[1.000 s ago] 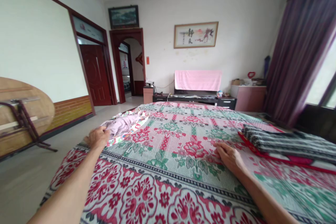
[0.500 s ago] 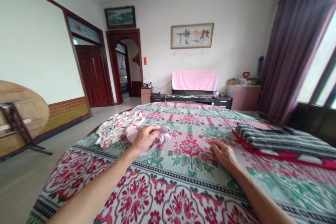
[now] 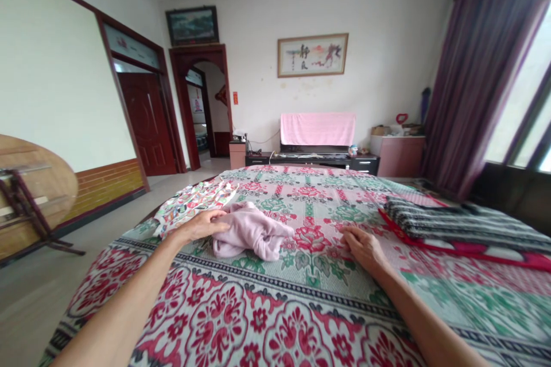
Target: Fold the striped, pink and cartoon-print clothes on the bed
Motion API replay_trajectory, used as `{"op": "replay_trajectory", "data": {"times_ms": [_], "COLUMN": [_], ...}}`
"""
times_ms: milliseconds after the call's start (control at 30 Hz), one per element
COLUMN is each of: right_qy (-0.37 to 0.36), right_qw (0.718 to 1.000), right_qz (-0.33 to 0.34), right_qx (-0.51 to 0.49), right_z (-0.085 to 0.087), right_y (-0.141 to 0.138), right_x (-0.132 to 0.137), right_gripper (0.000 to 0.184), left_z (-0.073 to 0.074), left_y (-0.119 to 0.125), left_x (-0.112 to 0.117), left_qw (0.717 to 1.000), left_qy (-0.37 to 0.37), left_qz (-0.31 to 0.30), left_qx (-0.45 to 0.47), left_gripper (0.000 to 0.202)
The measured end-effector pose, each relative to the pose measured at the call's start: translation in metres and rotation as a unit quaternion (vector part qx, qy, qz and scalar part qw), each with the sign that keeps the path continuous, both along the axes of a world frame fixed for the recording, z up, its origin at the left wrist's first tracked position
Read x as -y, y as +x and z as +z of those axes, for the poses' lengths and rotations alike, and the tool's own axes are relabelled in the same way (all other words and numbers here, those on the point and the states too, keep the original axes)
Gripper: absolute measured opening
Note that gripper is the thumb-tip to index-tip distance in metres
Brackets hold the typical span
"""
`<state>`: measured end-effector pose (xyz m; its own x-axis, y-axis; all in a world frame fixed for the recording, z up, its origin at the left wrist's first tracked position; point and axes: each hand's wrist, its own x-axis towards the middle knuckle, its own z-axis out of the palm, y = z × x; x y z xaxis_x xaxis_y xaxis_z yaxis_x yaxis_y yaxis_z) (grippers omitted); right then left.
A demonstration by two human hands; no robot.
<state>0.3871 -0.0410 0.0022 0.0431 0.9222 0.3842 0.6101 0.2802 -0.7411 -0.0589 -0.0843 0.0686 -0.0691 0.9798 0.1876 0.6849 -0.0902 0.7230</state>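
A: Shifted since half a second ago: left hand (image 3: pixel 198 226), off the top of the lilac cloth (image 3: pixel 253 232) and back to its left end. Cloth now looser, more drawn out.

B: Position?

A: On the flowered bedspread (image 3: pixel 228 321), left of middle, just beyond the dark band parallel to the near edge. Crumpled, in soft folds.

B: Left fingers?

A: Close together, at the cloth's left end. Pinching or merely resting: not clear from this view.

B: And the right?

A: Right hand (image 3: pixel 364 246) down on the bedspread, apart from the lilac cloth. Fingers loosely bent, nothing visible in them; grip on the fabric beneath, impossible to judge.

B: Progress?

A: Early, in my judgement. Done: lilac cloth mostly clear of the printed cloth (image 3: pixel 193 200) near the left edge. Not done: any flattening or folding of either.

B: Farther out?

A: Toward the right edge, striped cloth (image 3: pixel 456 223), apparently folded, atop a red cloth (image 3: pixel 508 259). Past the far edge, pink towel (image 3: pixel 318 129).
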Motion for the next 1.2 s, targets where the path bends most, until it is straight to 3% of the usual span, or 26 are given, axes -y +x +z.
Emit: {"op": "replay_trajectory", "data": {"times_ms": [100, 167, 267, 400, 500, 600, 700, 833, 933, 1067, 1200], "right_qy": [-0.008, -0.007, -0.006, -0.005, 0.003, 0.006, 0.003, 0.003, 0.006, 0.032, 0.053], "right_qw": [1.000, 1.000, 1.000, 1.000, 1.000, 0.999, 0.999, 0.999, 1.000, 0.999, 0.991], "right_qz": [0.001, 0.006, 0.010, 0.007, 0.007, 0.009, 0.010, 0.011, 0.005, 0.025, 0.119], "right_qx": [-0.003, -0.006, -0.014, -0.026, -0.028, -0.032, -0.037, -0.037, -0.020, 0.005, 0.034], "right_z": [0.001, 0.002, 0.003, 0.003, 0.005, 0.007, 0.007, 0.005, 0.006, 0.013, 0.023], "right_y": [-0.001, -0.001, -0.001, -0.003, -0.004, -0.005, -0.006, -0.006, -0.006, -0.009, -0.024], "right_x": [0.001, 0.001, 0.002, 0.004, 0.006, 0.007, 0.007, 0.006, 0.007, 0.015, 0.027], "right_gripper": [0.044, 0.044, 0.041, 0.040, 0.038, 0.037, 0.038, 0.038, 0.038, 0.035, 0.026], "left_z": [-0.005, -0.008, -0.010, 0.001, 0.016, 0.021, 0.013, -0.008, -0.017, -0.017, -0.014], "left_y": [0.003, 0.008, 0.019, 0.043, 0.066, 0.090, 0.108, 0.117, 0.114, 0.109, 0.110], "left_x": [0.003, 0.000, -0.006, -0.004, 0.004, 0.010, 0.011, 0.008, 0.007, 0.007, 0.009], "left_qw": [0.999, 0.997, 0.991, 0.981, 0.984, 0.988, 0.986, 0.994, 0.994, 0.985, 0.978], "left_qy": [-0.019, -0.033, 0.004, 0.046, 0.094, 0.150, 0.159, 0.097, 0.095, 0.153, 0.185], "left_qz": [-0.014, -0.017, 0.002, 0.051, 0.050, 0.009, -0.004, -0.040, -0.059, -0.053, -0.058], "left_qx": [-0.038, -0.071, -0.137, -0.182, -0.140, -0.024, 0.057, 0.017, -0.016, -0.058, -0.080], "left_gripper": [0.066, 0.055, 0.025, 0.020, 0.022, 0.027, 0.032, 0.042, 0.054, 0.033, 0.025]}}
